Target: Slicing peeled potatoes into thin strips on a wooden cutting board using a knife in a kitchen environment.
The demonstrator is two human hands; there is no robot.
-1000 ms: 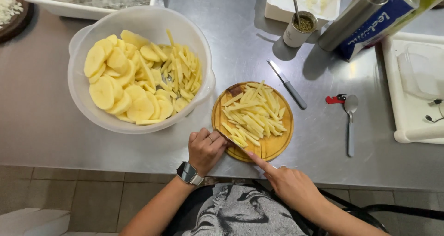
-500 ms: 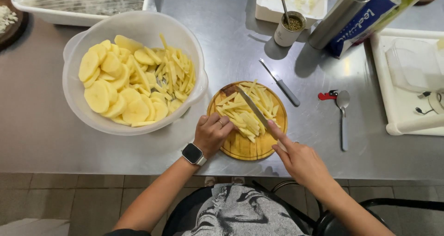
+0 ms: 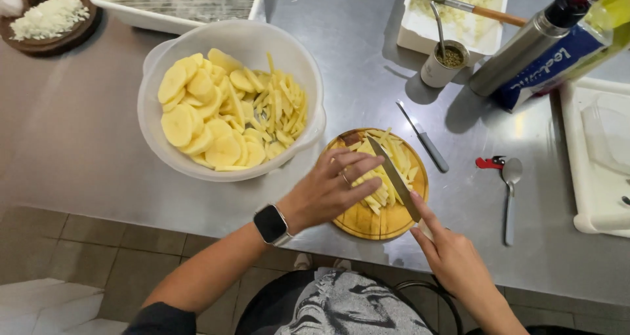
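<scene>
Steadying potato strips (image 3: 384,177) on the round wooden board (image 3: 367,220), the left hand (image 3: 328,190) presses with fingers spread; the right hand (image 3: 453,259) keeps its grip clamped on a knife (image 3: 394,177) lying across them, beside the white bowl (image 3: 197,171) on the steel desk (image 3: 367,66).

Kitchen, likely commercial: stainless steel tabletop (image 3: 85,131), white bowl (image 3: 298,66) of sliced potatoes, round wooden cutting board (image 3: 367,223), spare knife (image 3: 423,145), tiled floor (image 3: 98,243).

Bowl (image 3: 197,167) left of cutting board (image 3: 367,220)
</scene>
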